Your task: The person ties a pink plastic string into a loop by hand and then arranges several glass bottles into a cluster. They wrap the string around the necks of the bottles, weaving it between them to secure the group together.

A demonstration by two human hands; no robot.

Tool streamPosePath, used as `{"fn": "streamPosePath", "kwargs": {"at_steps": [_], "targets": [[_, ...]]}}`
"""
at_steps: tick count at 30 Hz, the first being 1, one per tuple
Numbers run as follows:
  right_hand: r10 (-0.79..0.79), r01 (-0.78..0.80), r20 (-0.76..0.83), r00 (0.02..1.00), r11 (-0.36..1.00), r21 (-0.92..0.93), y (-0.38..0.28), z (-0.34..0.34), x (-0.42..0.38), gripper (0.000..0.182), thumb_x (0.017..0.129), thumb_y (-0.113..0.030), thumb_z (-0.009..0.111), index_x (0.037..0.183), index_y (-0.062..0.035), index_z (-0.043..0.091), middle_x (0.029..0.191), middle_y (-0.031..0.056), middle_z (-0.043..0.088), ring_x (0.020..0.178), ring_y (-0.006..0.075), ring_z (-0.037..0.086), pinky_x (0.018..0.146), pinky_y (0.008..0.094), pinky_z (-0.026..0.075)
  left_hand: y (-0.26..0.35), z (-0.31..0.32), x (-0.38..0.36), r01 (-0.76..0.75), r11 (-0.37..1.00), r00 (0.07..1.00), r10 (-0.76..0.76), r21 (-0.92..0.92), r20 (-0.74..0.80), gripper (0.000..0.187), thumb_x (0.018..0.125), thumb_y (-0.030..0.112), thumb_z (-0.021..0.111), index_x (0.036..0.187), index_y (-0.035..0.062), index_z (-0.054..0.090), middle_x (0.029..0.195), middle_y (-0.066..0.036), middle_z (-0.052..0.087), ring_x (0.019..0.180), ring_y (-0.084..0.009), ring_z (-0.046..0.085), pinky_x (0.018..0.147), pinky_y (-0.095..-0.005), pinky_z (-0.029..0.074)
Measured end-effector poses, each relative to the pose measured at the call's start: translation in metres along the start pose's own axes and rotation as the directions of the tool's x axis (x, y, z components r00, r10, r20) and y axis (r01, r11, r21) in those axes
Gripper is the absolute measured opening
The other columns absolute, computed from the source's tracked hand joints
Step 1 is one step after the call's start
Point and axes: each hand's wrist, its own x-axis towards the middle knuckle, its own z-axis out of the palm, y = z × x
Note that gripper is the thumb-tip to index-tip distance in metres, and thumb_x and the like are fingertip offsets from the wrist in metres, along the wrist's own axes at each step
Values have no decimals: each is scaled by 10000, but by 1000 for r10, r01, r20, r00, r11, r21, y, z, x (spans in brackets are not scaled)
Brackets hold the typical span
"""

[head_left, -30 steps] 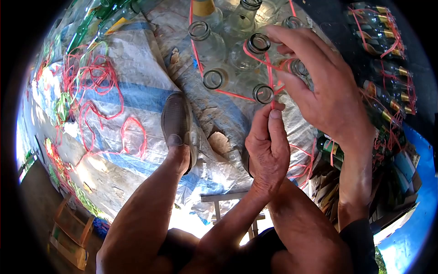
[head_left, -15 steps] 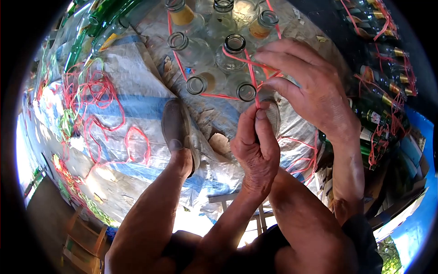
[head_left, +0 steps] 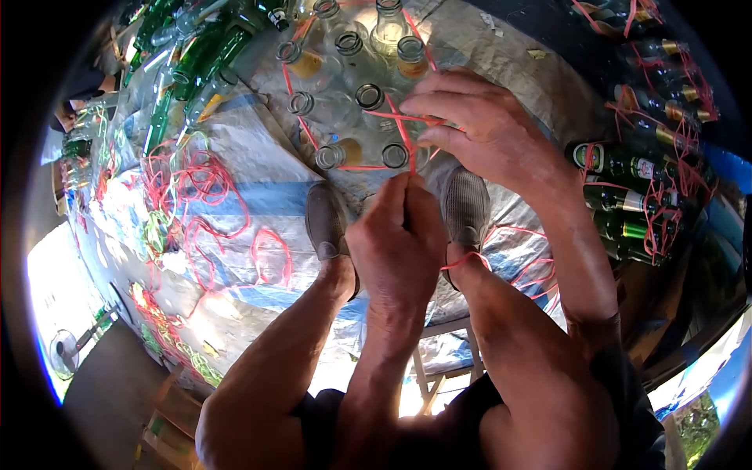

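Several clear glass bottles (head_left: 335, 102) stand upright in a cluster, with red twine (head_left: 365, 168) running around them. My left hand (head_left: 399, 239) is closed on the twine just below the near edge of the cluster. At the right side of the bottles, my right hand (head_left: 486, 129) has its thumb and fingers around a strand of the same twine, which loops by the neck of a dark-rimmed bottle (head_left: 369, 97). Its fingertips are close to the bottle necks.
Loose red twine (head_left: 211, 184) lies on the sheeting at left. Green bottles (head_left: 196, 63) are heaped at the upper left. Tied bundles of bottles (head_left: 634, 200) lie at right. My shoes (head_left: 325, 219) are below the cluster, and a person's hand (head_left: 66, 117) shows far left.
The view has shifted, so the bottles appear further left. My left hand has turned, with its back now facing up, still on the twine. My right hand's fingers are closer together around the strand.
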Motion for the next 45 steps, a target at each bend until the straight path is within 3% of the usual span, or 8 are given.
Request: {"fn": "streamPosePath", "kwargs": {"at_steps": [5,6,9,17,19,24,36,45], "targets": [[-2,2,-2,1000,1000,31,0,-1,-1,271,814,-32,749,1083,-13,724,1038,114,687,1063,330,655,915,419,544,6,-17,18,-82,987,990,65,137,125,166,964,65,612,868,-40,697,597,-59,543,562,-67,449,509,-308,397],[-4,5,-6,1000,999,39,0,-1,-2,268,812,-26,748,1079,-12,724,1035,116,684,1061,331,654,918,421,542,11,-20,24,-102,969,988,73,224,133,178,931,78,628,768,10,641,629,-232,584,527,-403,607,496,-425,461],[-27,29,-39,999,998,58,2,1,-4,265,807,-14,749,1071,-16,722,1031,121,676,1057,333,650,925,424,538,20,-33,42,-183,929,966,109,320,237,152,936,64,632,835,-41,671,580,-127,530,536,-106,418,506,-350,399],[-91,96,-64,994,992,81,10,1,-6,282,801,0,765,1074,-42,711,1000,119,659,1023,328,651,899,432,543,21,-46,92,-341,855,887,154,391,436,189,895,108,642,809,-50,701,578,-132,605,510,-110,536,498,-350,438],[-122,129,-81,989,987,95,14,5,-7,308,807,13,775,1096,-50,689,1004,98,659,991,309,650,849,423,546,20,-45,105,-346,868,881,170,357,441,194,839,122,625,761,-38,703,660,-269,614,578,-393,667,570,-459,514],[-121,130,-95,988,987,94,15,5,-7,311,810,47,767,1091,-69,704,984,81,655,966,285,652,824,416,546,0,-47,127,-296,907,843,102,298,528,166,814,81,635,749,-71,653,591,-221,545,575,-87,497,536,-371,468],[-62,73,-96,993,990,117,9,8,-4,266,805,22,778,1063,-33,736,982,99,670,985,290,666,849,405,545,-13,-55,117,-308,870,861,83,384,502,187,901,102,676,874,-68,749,672,-98,714,595,-89,621,544,-283,473],[-31,38,-74,997,994,105,10,12,-1,235,797,-13,802,1024,-23,744,940,92,667,949,271,673,819,382,558,-15,-49,82,-180,946,964,114,271,240,129,887,112,695,920,11,769,708,-191,702,593,-302,711,575,-366,532]]}}
